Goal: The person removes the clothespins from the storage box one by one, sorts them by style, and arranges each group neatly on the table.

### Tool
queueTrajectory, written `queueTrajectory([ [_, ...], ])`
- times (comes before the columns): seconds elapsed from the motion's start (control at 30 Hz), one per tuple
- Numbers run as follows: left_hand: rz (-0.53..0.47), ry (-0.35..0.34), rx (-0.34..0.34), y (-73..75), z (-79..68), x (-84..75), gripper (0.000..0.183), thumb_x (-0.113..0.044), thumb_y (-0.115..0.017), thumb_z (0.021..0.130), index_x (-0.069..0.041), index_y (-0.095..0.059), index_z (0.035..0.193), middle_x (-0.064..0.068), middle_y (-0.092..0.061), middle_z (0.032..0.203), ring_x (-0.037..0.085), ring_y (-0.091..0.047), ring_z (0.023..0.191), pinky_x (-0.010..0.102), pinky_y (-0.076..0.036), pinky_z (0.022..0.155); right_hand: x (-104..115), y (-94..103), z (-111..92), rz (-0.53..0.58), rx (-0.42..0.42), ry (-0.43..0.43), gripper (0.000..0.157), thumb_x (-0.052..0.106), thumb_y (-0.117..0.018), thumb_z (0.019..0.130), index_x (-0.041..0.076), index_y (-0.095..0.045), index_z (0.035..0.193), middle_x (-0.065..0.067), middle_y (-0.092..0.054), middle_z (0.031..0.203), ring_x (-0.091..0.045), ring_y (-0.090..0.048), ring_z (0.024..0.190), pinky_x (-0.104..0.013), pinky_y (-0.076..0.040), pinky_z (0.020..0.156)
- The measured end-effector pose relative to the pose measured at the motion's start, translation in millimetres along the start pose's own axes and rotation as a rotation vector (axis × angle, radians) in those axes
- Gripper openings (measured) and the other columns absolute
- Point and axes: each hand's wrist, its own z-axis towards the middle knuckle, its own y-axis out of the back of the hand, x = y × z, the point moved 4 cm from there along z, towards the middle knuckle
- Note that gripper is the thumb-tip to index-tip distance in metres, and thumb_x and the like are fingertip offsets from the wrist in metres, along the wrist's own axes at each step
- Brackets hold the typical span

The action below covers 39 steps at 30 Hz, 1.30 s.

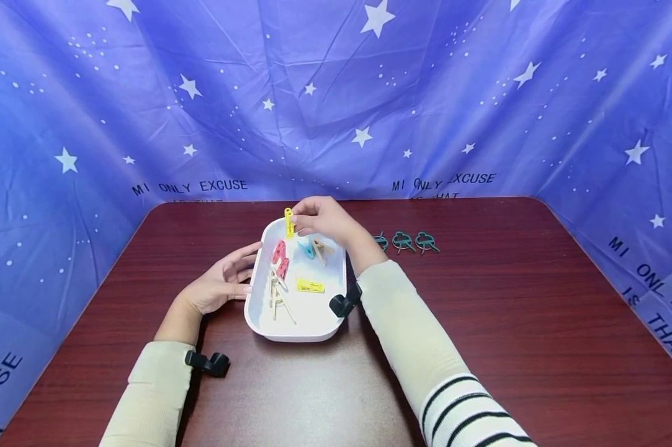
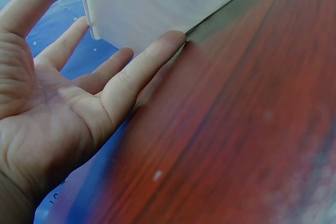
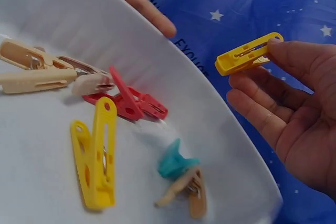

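Note:
My right hand (image 1: pixel 331 222) pinches a yellow clothespin (image 3: pixel 247 56) between thumb and fingers, above the far end of a white tray (image 1: pixel 293 339). At the tray's left wall, the fingers of my left hand (image 2: pixel 58 108) are spread out and touch its outside. Inside lie a second yellow clothespin (image 3: pixel 108 156), red clothespins (image 3: pixel 128 100), and beige clothespins (image 3: pixel 39 74) along the left side. A teal clip (image 3: pixel 176 162) rests against another beige clothespin (image 3: pixel 196 192) near the right wall; part of the teal one's shape is unclear.
Behind my right forearm, three round green clips (image 1: pixel 402 241) stand in a row on the dark red wooden table (image 1: pixel 509 310); the forearm partly covers the leftmost. A blue star-patterned cloth (image 1: pixel 324 93) hangs around the table's back and sides.

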Motion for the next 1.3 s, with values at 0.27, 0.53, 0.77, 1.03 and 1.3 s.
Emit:
queueTrajectory([
  [0.27, -0.010, -0.003, 0.002, -1.5, -0.2, -0.9, 0.087, 0.013, -0.064, 0.084, -0.007, -0.017, 0.156, 0.022, -0.026, 0.151, 0.027, -0.046, 0.126, 0.038, -0.052, 0.090, 1, 16.9, -19, 0.009, -0.055, 0.051, 0.014, 0.008, -0.065, 0.094, -0.001, -0.066, 0.105, -0.013, -0.065, 0.105, -0.026, -0.068, 0.091, -0.035, -0.056, 0.082],
  [0.53, -0.012, 0.001, 0.003, -2.9, -0.7, -1.6, 0.087, 0.013, -0.063, 0.084, -0.008, -0.018, 0.156, 0.023, -0.025, 0.151, 0.025, -0.046, 0.125, 0.039, -0.053, 0.088, -8, 28.2, -31, 0.057, -0.075, 0.099, 0.014, 0.006, -0.064, 0.093, -0.005, -0.065, 0.103, -0.015, -0.066, 0.099, -0.029, -0.068, 0.088, -0.036, -0.057, 0.080],
  [0.77, -0.017, 0.017, -0.006, -4.0, -0.9, -1.8, 0.089, 0.014, -0.063, 0.084, -0.008, -0.016, 0.156, 0.026, -0.022, 0.151, 0.025, -0.048, 0.124, 0.040, -0.054, 0.087, -15, 34.1, -42, 0.096, -0.095, 0.131, 0.013, 0.004, -0.063, 0.093, -0.007, -0.064, 0.101, -0.015, -0.066, 0.096, -0.025, -0.068, 0.087, -0.038, -0.056, 0.082],
  [1.03, -0.017, 0.021, -0.008, -2.6, -0.4, 0.1, 0.089, 0.016, -0.061, 0.083, -0.007, -0.015, 0.156, 0.025, -0.023, 0.151, 0.026, -0.048, 0.125, 0.041, -0.054, 0.086, -17, 38.9, -56, 0.150, -0.141, 0.182, 0.010, 0.000, -0.063, 0.091, -0.007, -0.062, 0.098, -0.013, -0.064, 0.093, -0.023, -0.067, 0.082, -0.040, -0.056, 0.081],
  [1.3, -0.019, 0.023, -0.013, -3.0, -0.1, -0.3, 0.091, 0.014, -0.063, 0.083, -0.006, -0.013, 0.156, 0.027, -0.020, 0.151, 0.027, -0.047, 0.126, 0.040, -0.054, 0.086, -25, 46.5, -72, 0.248, -0.214, 0.198, 0.016, -0.006, -0.065, 0.087, -0.005, -0.056, 0.100, -0.010, -0.062, 0.093, -0.017, -0.065, 0.081, -0.040, -0.057, 0.079],
])
